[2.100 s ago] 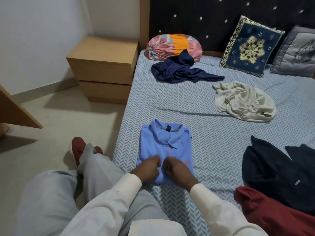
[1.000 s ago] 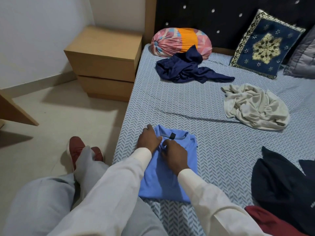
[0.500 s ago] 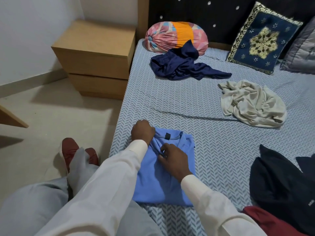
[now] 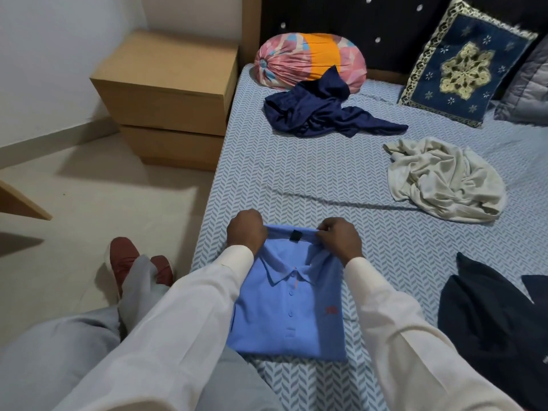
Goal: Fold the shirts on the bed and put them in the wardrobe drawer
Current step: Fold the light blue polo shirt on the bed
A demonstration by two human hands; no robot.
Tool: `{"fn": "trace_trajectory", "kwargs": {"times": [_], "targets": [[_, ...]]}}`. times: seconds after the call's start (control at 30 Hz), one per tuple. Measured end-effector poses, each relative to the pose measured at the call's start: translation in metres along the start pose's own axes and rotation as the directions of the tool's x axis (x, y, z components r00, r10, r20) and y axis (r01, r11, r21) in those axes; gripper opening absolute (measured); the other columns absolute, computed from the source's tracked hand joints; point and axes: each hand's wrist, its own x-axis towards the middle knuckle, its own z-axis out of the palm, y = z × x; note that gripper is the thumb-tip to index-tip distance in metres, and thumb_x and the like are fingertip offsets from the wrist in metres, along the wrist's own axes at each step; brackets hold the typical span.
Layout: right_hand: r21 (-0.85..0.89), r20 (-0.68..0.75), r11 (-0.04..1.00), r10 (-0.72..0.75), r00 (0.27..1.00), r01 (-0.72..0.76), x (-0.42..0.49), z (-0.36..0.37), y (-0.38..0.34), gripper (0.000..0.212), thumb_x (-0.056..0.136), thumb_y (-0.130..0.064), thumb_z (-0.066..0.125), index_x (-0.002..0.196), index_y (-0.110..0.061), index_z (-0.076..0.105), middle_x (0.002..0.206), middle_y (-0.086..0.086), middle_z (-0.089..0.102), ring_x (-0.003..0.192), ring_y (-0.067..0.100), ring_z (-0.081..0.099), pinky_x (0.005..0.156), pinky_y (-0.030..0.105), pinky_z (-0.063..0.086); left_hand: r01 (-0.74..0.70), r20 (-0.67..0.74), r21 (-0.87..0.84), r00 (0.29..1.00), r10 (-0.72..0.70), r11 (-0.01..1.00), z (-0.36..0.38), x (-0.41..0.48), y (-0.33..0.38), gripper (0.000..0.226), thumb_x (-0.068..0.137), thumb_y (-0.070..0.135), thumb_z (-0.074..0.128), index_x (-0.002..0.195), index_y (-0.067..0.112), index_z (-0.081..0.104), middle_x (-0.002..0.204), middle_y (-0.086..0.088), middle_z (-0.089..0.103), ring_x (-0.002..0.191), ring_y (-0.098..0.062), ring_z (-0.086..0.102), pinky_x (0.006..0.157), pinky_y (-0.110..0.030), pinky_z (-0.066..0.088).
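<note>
– Wooden nightstand [image 4: 166, 93], upper left, just beside the bed [image 4: 296, 179]. Lower centre?
– Left hand [image 4: 247, 232] curled on the collar's left end. Blue polo shirt [image 4: 289, 315] folded, buttons up, flat on the sheet near the bed's left edge. Right hand [image 4: 339, 237] pinching the collar's right end.
– Further right?
– Navy shirt [image 4: 320, 114] crumpled at upper centre (touching a pink-and-orange bolster [image 4: 308, 57]). Cream shirt [image 4: 444, 182] bunched at right of centre. Dark garment [image 4: 489, 321] at the lower right edge. None touches the blue polo shirt.
</note>
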Motion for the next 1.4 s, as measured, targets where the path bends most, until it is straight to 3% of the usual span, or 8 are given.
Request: {"fn": "trace_trajectory", "kwargs": {"times": [0.27,0.43,0.6,0.77,0.9,1.07,1.23,1.4], "targets": [[0.079,-0.028,0.995,0.068,0.997,-0.065,-0.015,0.006,0.015,0.057,0.078,-0.032,0.072,0.126,-0.014,0.047,0.11,0.01,0.058,0.093,0.03,0.061,0.066,0.032,0.041,0.032,0.054,0.05,0.998,-0.035,0.998,-0.002,-0.012,0.005,0.021,0.092,0.019,0.054,0.11,0.008,0.057,0.115,-0.015,0.06,0.105,-0.036,0.059,0.08,-0.038,0.048],[0.175,-0.027,0.981,0.092,0.995,-0.086,-0.031,0.015,0.015,0.051,0.086,-0.025,0.063,0.13,-0.011,0.041,0.118,0.016,0.059,0.093,0.032,0.059,0.068,0.031,0.039,0.021,-0.018,-0.098,1.0,-0.023,0.995,0.002,-0.028,0.009,0.03,0.094,0.007,0.042,0.124,0.008,0.047,0.13,-0.016,0.042,0.106,-0.04,0.055,0.084,-0.045,0.045],[0.283,-0.198,0.959,0.09,0.976,-0.031,-0.09,0.029,0.022,0.039,0.085,-0.028,0.063,0.117,-0.019,0.043,0.114,0.005,0.056,0.094,0.03,0.061,0.071,0.034,0.043,-0.072,-0.181,-0.284,0.983,0.02,0.956,0.019,-0.086,-0.004,0.048,0.086,0.018,0.062,0.127,0.008,0.039,0.126,-0.015,0.039,0.107,-0.039,0.051,0.084,-0.045,0.046],[0.206,-0.156,0.979,0.044,0.987,-0.011,-0.14,0.054,0.063,0.026,0.085,-0.021,0.061,0.109,-0.022,0.048,0.104,0.001,0.053,0.086,0.024,0.058,0.068,0.035,0.046,-0.069,0.148,0.01,0.987,0.067,0.998,0.047,-0.129,-0.035,0.049,0.093,0.03,0.058,0.133,0.015,0.032,0.13,-0.012,0.036,0.097,-0.035,0.056,0.074,-0.042,0.049],[0.092,-0.113,0.995,0.038,0.993,-0.027,-0.121,0.056,0.069,0.029,0.091,-0.019,0.052,0.12,-0.019,0.052,0.113,0.009,0.049,0.098,0.033,0.057,0.074,0.038,0.047,-0.05,0.159,0.095,0.987,0.035,0.994,0.042,-0.123,-0.043,0.067,0.096,0.038,0.054,0.149,0.017,0.018,0.141,-0.014,0.027,0.109,-0.035,0.052,0.085,-0.044,0.05],[-0.005,-0.073,1.0,0.023,0.997,-0.023,-0.099,0.052,0.073,0.039,0.089,-0.021,0.054,0.126,-0.013,0.047,0.118,0.017,0.048,0.11,0.038,0.049,0.082,0.046,0.047,0.012,0.133,0.088,0.991,-0.024,0.996,0.03,-0.124,-0.051,0.069,0.094,0.047,0.053,0.15,0.02,0.022,0.14,-0.014,0.027,0.122,-0.037,0.038,0.092,-0.045,0.044],[0.102,-0.1,0.994,0.038,0.994,-0.027,-0.132,0.06,0.088,0.042,0.089,-0.028,0.061,0.125,-0.011,0.049,0.119,0.014,0.051,0.108,0.036,0.053,0.083,0.042,0.047,0.1,0.21,-0.037,0.973,-0.09,0.994,0.03,-0.143,-0.071,0.049,0.094,0.034,0.058,0.129,0.006,0.038,0.132,-0.018,0.043,0.113,-0.041,0.054,0.087,-0.043,0.045],[0.283,-0.228,0.959,0.09,0.969,-0.023,-0.107,0.047,0.076,0.039,0.091,-0.025,0.062,0.126,-0.009,0.056,0.113,0.016,0.058,0.101,0.036,0.061,0.084,0.043,0.051,0.041,0.014,-0.132,0.999,-0.039,0.99,0.022,-0.125,-0.07,0.029,0.094,0.027,0.055,0.115,0.007,0.051,0.122,-0.018,0.051,0.109,-0.039,0.054,0.09,-0.045,0.045]]}}
